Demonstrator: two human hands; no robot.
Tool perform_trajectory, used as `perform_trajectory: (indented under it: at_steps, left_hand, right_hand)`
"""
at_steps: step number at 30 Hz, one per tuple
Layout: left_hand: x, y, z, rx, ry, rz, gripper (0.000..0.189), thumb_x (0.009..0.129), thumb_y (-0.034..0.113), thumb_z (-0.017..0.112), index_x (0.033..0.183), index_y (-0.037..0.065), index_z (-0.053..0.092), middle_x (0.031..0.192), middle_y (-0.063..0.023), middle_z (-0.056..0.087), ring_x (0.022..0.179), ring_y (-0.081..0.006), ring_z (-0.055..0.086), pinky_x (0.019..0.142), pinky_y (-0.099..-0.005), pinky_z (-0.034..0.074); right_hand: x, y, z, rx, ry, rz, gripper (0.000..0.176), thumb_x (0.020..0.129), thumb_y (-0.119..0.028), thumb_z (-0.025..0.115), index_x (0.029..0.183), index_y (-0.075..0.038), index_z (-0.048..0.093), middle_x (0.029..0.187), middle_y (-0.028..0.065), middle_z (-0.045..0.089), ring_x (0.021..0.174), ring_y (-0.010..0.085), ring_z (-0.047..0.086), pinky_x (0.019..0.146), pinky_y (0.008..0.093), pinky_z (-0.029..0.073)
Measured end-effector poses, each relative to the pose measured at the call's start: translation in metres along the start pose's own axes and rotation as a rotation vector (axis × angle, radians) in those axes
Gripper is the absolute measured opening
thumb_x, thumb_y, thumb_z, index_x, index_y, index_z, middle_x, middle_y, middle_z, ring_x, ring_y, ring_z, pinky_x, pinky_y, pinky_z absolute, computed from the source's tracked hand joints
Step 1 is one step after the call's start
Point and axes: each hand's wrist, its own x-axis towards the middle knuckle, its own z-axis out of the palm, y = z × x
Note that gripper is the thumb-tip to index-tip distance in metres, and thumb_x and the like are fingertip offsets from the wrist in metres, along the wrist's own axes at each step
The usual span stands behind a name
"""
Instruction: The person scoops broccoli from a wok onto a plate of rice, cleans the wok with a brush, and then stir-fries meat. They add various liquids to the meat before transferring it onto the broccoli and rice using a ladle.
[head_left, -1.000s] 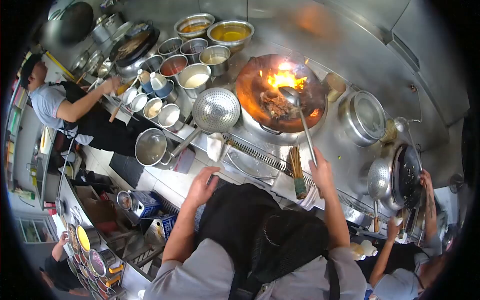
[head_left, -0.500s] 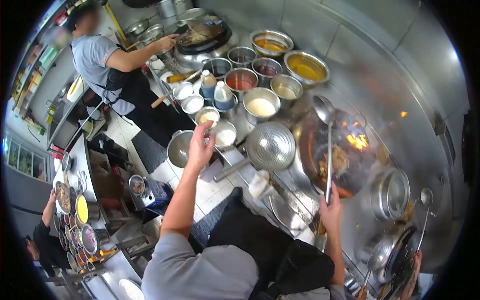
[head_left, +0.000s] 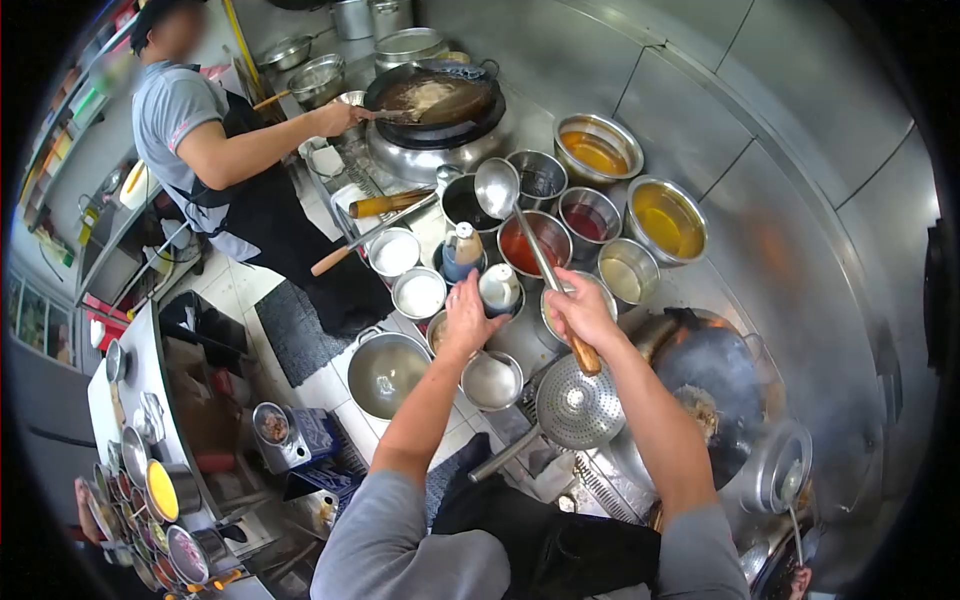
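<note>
My right hand [head_left: 584, 312] is closed round the wooden-ended handle of a ladle [head_left: 497, 188], whose bowl is over the sauce pots near a dark-filled pot [head_left: 466, 203]. My left hand [head_left: 468, 318] has its thumb apart from its fingers, just in front of a squeeze bottle [head_left: 462, 247] and beside a second, white-capped bottle [head_left: 498, 284]. Whether its fingertips touch either bottle is unclear. A red sauce pot [head_left: 535, 243] is beyond the bottles. Below my right forearm lies a perforated strainer [head_left: 578, 402]. The smoking wok [head_left: 715, 375] holds some food.
Another person [head_left: 190, 120] stands at the upper left, one hand on a tool in a second wok [head_left: 435, 100]. Bowls of yellow liquid [head_left: 668, 222] line the back. An empty metal bowl [head_left: 388, 375] is left of my left forearm. A co-worker's hand [head_left: 800, 582] shows at lower right.
My right hand has lifted the ladle out of the wok and swung it left over the pots. My left hand has moved towards the bottles. Flames in the wok have given way to smoke.
</note>
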Motion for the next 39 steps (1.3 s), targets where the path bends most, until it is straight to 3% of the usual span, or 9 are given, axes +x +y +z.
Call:
perform_trajectory:
  at_steps: [2,9,12,14,17,23,35,39]
  left_hand:
    - [0.001,0.003,0.002,0.016,0.041,0.020,0.110,0.056,0.035,0.091,0.140,-0.003,0.031,0.121,-0.0212,0.054,0.117,-0.0400,0.048,0.102,-0.0502,0.035]
    - [0.008,0.008,0.009,-0.037,0.073,-0.045,0.101,0.055,0.036,0.091,0.134,0.000,0.039,0.121,-0.0187,0.056,0.120,-0.0377,0.048,0.105,-0.0506,0.033]
    - [0.013,0.001,0.015,-0.061,0.099,-0.013,0.093,0.056,0.034,0.090,0.130,0.002,0.043,0.120,-0.0178,0.058,0.118,-0.0355,0.051,0.106,-0.0518,0.032]
    - [0.013,0.003,0.015,-0.096,0.140,0.013,0.088,0.058,0.033,0.089,0.128,0.003,0.044,0.116,-0.0157,0.057,0.115,-0.0358,0.053,0.099,-0.0449,0.042]
    - [0.013,0.016,0.003,-0.249,0.093,-0.076,0.086,0.060,0.029,0.088,0.128,0.002,0.043,0.116,-0.0182,0.058,0.112,-0.0353,0.056,0.099,-0.0443,0.043]
    - [0.000,0.053,-0.037,-0.403,0.316,-0.070,0.088,0.060,0.024,0.089,0.131,0.001,0.042,0.121,-0.0190,0.054,0.112,-0.0349,0.056,0.096,-0.0413,0.047]
    - [-0.043,0.068,-0.107,-0.353,0.360,-0.091,0.097,0.057,0.028,0.090,0.134,0.001,0.039,0.123,-0.0183,0.053,0.112,-0.0330,0.057,0.095,-0.0416,0.048]
    - [-0.059,0.066,-0.115,-0.465,0.339,-0.115,0.097,0.056,0.028,0.091,0.134,0.001,0.039,0.123,-0.0178,0.053,0.112,-0.0315,0.057,0.095,-0.0412,0.047]
  right_hand:
    - [0.023,-0.001,0.008,-0.083,-0.006,0.014,0.064,0.091,-0.013,0.061,0.146,0.002,0.032,0.069,0.0045,0.059,0.049,0.0124,0.056,0.042,0.0285,0.045]
    - [0.042,-0.008,0.014,-0.208,-0.032,0.076,0.066,0.091,-0.014,0.062,0.147,0.002,0.032,0.069,0.0039,0.059,0.049,0.0126,0.056,0.043,0.0286,0.046]
    - [0.036,-0.013,0.012,-0.092,-0.037,0.125,0.065,0.091,-0.014,0.063,0.147,0.001,0.032,0.070,0.0042,0.059,0.049,0.0124,0.055,0.043,0.0284,0.046]
    - [0.029,-0.012,0.009,0.063,-0.033,0.121,0.066,0.092,-0.011,0.063,0.149,-0.002,0.029,0.069,0.0046,0.056,0.048,0.0108,0.052,0.040,0.0266,0.042]
    - [0.021,-0.021,0.004,0.090,-0.010,0.098,0.065,0.092,-0.011,0.063,0.148,-0.003,0.030,0.069,0.0044,0.055,0.048,0.0105,0.052,0.040,0.0261,0.042]
    - [0.011,-0.032,0.000,-0.017,0.003,0.044,0.066,0.093,-0.012,0.062,0.149,0.000,0.030,0.067,0.0037,0.057,0.046,0.0109,0.053,0.039,0.0264,0.043]
    - [0.009,-0.030,-0.006,-0.088,-0.002,-0.052,0.061,0.093,-0.011,0.060,0.147,0.002,0.033,0.067,0.0043,0.058,0.046,0.0114,0.054,0.039,0.0274,0.044]
    - [0.006,-0.027,-0.007,-0.064,0.003,-0.056,0.062,0.093,-0.011,0.060,0.146,0.002,0.033,0.066,0.0045,0.058,0.046,0.0115,0.054,0.039,0.0273,0.043]
